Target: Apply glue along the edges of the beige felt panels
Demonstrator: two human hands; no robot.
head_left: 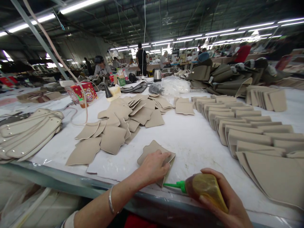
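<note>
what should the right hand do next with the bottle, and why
Probably guide the bottle's green nozzle up along the piece's right edge: the tip sits at or very near its lower corner, the left hand rests on the piece, and the right hand grips the bottle.

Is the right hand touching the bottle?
Touching: the head view shows the right hand wrapped around the bottle, gripping it.

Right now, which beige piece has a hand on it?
The beige piece under the left hand. It lies apart from the overlapping pile and rows, and the bottle's green nozzle points at its near corner.
</note>
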